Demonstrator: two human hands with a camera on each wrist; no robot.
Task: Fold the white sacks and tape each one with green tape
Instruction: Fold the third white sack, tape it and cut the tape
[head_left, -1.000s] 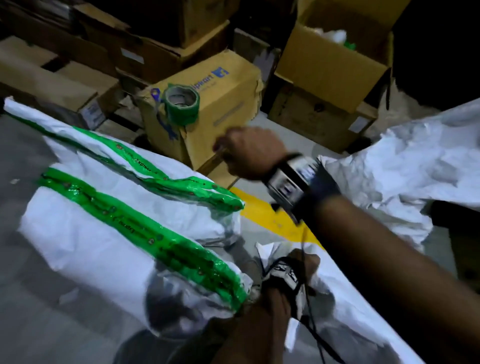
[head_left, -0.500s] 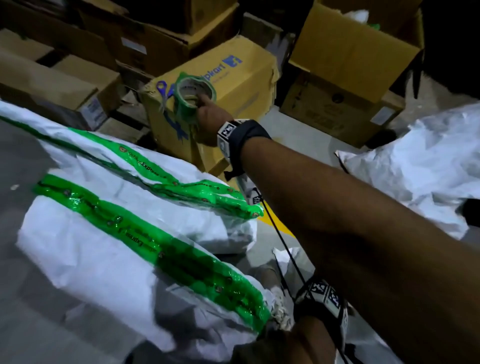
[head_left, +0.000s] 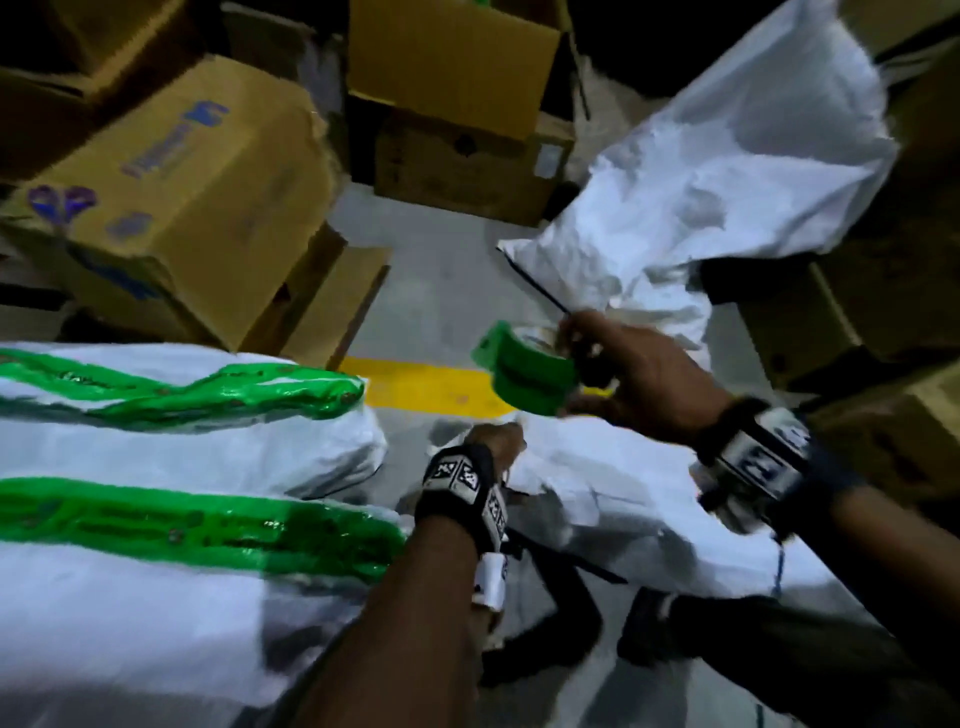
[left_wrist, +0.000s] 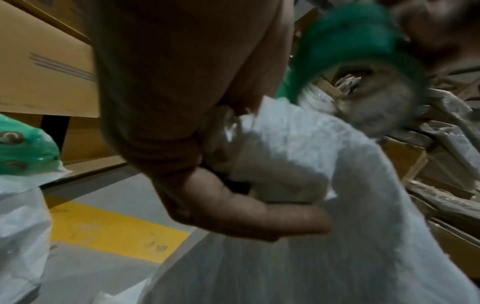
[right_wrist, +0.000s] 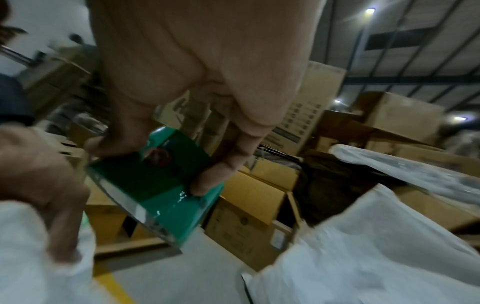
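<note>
The right hand (head_left: 644, 379) grips the tape (head_left: 527, 371); the left hand (head_left: 493, 441) pinches the folded sack (head_left: 613, 499). Taping probably comes next: the loose tape end must be found and stuck down.

A warehouse: stacked cardboard boxes (head_left: 171, 171) crowd the grey floor (head_left: 441, 291) beyond its yellow painted line (head_left: 415, 387), beneath a high metal roof (right_wrist: 415, 41) with ceiling lights (right_wrist: 370, 10)

A strip of bare floor (head_left: 441, 291) with a yellow line (head_left: 426, 387) runs between the taped sacks (head_left: 182, 441) at the left and a crumpled sack (head_left: 701, 171) at the right. Cardboard boxes (head_left: 208, 171) wall off its far end and left side.
</note>
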